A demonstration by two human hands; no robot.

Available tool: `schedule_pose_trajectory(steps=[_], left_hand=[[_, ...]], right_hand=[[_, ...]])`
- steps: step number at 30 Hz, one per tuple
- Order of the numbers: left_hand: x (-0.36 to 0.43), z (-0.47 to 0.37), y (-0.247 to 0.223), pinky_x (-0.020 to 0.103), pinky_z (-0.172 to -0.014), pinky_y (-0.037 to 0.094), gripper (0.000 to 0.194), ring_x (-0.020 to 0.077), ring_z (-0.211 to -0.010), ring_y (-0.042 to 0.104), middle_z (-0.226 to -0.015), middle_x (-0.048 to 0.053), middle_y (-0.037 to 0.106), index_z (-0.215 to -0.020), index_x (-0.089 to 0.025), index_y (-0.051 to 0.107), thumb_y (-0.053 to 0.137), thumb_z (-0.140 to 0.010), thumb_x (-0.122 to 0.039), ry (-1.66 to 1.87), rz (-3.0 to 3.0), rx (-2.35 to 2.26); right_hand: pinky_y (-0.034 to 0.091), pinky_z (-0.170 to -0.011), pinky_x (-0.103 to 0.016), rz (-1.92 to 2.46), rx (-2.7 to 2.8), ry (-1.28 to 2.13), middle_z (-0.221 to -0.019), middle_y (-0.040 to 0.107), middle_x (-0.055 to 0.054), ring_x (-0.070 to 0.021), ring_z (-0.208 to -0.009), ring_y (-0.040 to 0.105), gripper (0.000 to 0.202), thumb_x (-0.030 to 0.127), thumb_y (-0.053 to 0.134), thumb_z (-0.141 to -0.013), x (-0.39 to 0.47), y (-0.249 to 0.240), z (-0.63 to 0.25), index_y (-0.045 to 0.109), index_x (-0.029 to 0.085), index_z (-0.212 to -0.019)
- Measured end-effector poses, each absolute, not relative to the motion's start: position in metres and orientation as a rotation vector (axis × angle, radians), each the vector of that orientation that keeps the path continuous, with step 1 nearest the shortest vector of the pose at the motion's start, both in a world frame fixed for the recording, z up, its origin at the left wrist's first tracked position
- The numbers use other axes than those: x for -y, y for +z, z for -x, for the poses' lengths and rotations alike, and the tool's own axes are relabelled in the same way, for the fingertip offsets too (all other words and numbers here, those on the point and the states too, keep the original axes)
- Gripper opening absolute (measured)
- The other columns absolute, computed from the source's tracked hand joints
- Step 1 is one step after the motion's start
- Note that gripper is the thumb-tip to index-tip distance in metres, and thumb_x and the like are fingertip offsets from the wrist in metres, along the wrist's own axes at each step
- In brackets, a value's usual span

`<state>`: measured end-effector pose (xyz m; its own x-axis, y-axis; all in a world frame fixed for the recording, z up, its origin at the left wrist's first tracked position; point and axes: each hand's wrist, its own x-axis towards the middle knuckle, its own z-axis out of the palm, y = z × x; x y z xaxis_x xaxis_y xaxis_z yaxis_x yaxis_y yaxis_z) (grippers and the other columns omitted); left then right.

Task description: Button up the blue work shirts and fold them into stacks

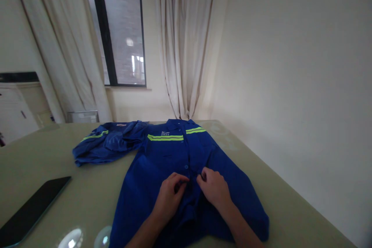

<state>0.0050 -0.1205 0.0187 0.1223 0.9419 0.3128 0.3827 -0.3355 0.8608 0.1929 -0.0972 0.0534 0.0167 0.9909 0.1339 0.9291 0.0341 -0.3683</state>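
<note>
A blue work jacket [154,166] with yellow-green stripes across its chest lies spread on the table, collar at the far end. Both hands are at the front opening, below a visible button [186,167]. My left hand [172,192] pinches the left edge of the opening between thumb and fingers. Just across the gap, my right hand [214,186] has its fingers curled closed on the other front edge. The cloth between the hands is slightly lifted and creased. Any button under the fingertips is hidden.
Another blue garment [113,141] with a striped band lies crumpled at the back left of the table [93,186]. A flat black panel [35,209] rests at the left. A wall [290,104] runs along the right side; curtains [186,46] and a window stand behind.
</note>
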Motion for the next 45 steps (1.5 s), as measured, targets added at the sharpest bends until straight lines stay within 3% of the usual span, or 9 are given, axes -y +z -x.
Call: schedule_pose_trajectory(steps=[3,6,14,20,25,31,37,40,45], left_hand=[[0.12,-0.006,0.015,0.03,-0.075,0.051,0.017,0.0204,-0.081,0.069,-0.09,0.003,0.076,-0.099,-0.025,0.075,0.063,-0.087,-0.026,1.154,-1.755,-1.26],[0.121,-0.007,0.015,0.031,-0.077,0.051,0.013,0.0211,-0.082,0.069,-0.089,0.003,0.076,-0.093,-0.025,0.074,0.063,-0.087,-0.028,1.163,-1.762,-1.296],[0.12,-0.006,0.018,0.031,-0.071,0.05,0.015,0.0209,-0.076,0.067,-0.085,0.004,0.071,-0.086,-0.023,0.071,0.062,-0.088,-0.035,1.214,-1.764,-1.426],[0.122,-0.008,0.013,0.029,-0.076,0.051,0.016,0.0188,-0.081,0.067,-0.092,0.002,0.07,-0.094,-0.026,0.07,0.055,-0.093,-0.023,1.131,-2.019,-1.424],[0.128,-0.015,0.011,0.028,-0.081,0.05,0.029,0.019,-0.088,0.067,-0.098,0.003,0.068,-0.096,-0.028,0.071,0.045,-0.097,-0.014,0.927,-2.333,-1.374],[0.124,-0.012,0.014,0.03,-0.082,0.051,0.021,0.0189,-0.088,0.066,-0.097,0.004,0.066,-0.097,-0.026,0.065,0.045,-0.099,-0.02,1.099,-2.141,-1.402],[0.123,-0.011,0.014,0.033,-0.086,0.051,0.015,0.0207,-0.094,0.065,-0.1,0.004,0.066,-0.1,-0.026,0.063,0.048,-0.1,-0.025,1.27,-2.065,-1.419],[0.124,-0.012,0.013,0.033,-0.089,0.051,0.018,0.0199,-0.096,0.064,-0.102,0.003,0.066,-0.101,-0.027,0.066,0.049,-0.1,-0.022,1.287,-2.103,-1.366],[0.123,-0.011,0.011,0.031,-0.08,0.052,0.018,0.019,-0.086,0.068,-0.094,0.002,0.069,-0.098,-0.025,0.067,0.05,-0.097,-0.019,1.278,-2.009,-1.455]], right_hand=[[0.03,-0.06,-0.028,1.911,1.988,0.207,-0.079,0.071,-0.004,-0.0204,-0.071,0.066,0.009,0.033,0.062,-0.089,0.098,0.054,-0.194,0.066,0.025,-0.091],[0.033,-0.063,-0.026,1.775,2.054,0.177,-0.092,0.072,-0.001,-0.0175,-0.077,0.067,0.019,0.019,0.058,-0.089,0.099,0.056,-0.194,0.065,0.028,-0.104],[0.038,-0.066,-0.027,1.788,1.964,0.173,-0.091,0.069,-0.004,-0.0189,-0.081,0.066,0.013,0.023,0.057,-0.095,0.095,0.055,-0.199,0.068,0.025,-0.088],[0.043,-0.075,-0.03,1.566,1.898,0.2,-0.09,0.065,-0.006,-0.0211,-0.082,0.064,0.016,0.02,0.049,-0.096,0.091,0.048,-0.199,0.061,0.023,-0.085],[0.045,-0.073,-0.031,1.294,1.721,0.502,-0.084,0.067,-0.005,-0.0218,-0.078,0.063,0.018,0.033,0.05,-0.097,0.09,0.044,-0.19,0.063,0.023,-0.088],[0.044,-0.068,-0.031,1.211,1.632,0.897,-0.076,0.07,-0.004,-0.021,-0.073,0.063,0.023,0.04,0.064,-0.087,0.083,0.041,-0.187,0.073,0.021,-0.081],[0.047,-0.067,-0.029,1.165,1.558,1.149,-0.08,0.073,-0.004,-0.0199,-0.074,0.063,0.033,0.035,0.081,-0.067,0.082,0.023,-0.181,0.079,0.017,-0.094],[0.048,-0.068,-0.029,1.153,1.587,1.141,-0.08,0.073,-0.004,-0.0197,-0.074,0.062,0.031,0.034,0.079,-0.067,0.084,0.017,-0.177,0.081,0.017,-0.093],[0.051,-0.084,-0.035,1.214,1.411,1.14,-0.097,0.076,-0.005,-0.0261,-0.094,0.066,0.031,0.033,0.076,-0.07,0.083,0.015,-0.176,0.081,0.021,-0.099]])
